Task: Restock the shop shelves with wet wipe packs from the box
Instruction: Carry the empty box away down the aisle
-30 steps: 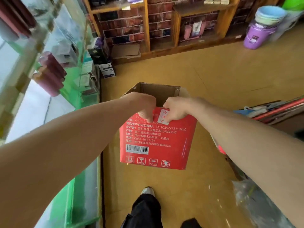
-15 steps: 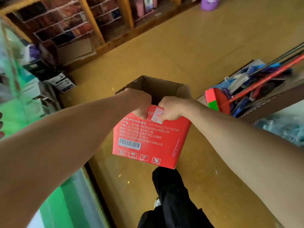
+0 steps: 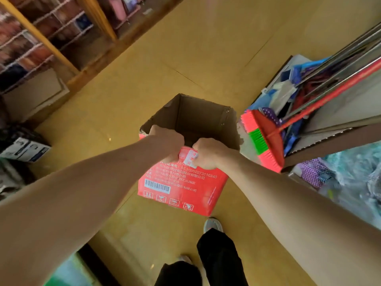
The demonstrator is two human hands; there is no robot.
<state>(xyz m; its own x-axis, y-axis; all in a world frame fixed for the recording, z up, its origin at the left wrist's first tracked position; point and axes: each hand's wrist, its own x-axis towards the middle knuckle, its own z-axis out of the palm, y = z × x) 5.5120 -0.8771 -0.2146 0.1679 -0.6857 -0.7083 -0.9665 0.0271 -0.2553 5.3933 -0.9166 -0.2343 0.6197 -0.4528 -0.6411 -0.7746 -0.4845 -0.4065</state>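
Note:
A red cardboard box (image 3: 181, 188) with white print and a barcode hangs in the air over the yellow floor, top open. Both hands hold its near rim side by side: my left hand (image 3: 168, 141) grips the rim on the left and my right hand (image 3: 208, 152) grips it on the right, fingers curled over the edge. The brown inside of the box is dim, and no wet wipe packs can be made out in it.
Wooden shelves (image 3: 41, 38) against a brick wall run along the upper left. A red broom (image 3: 266, 141) with pink and green bristles leans among mops and packaged goods at the right. Small boxes (image 3: 24, 149) sit at the left edge. My feet (image 3: 212, 226) are below the box.
The view has swung right and down while I walk: the shelves slid to the upper left and the broom stand came closer on the right. Both hands keep the same hold on the box.

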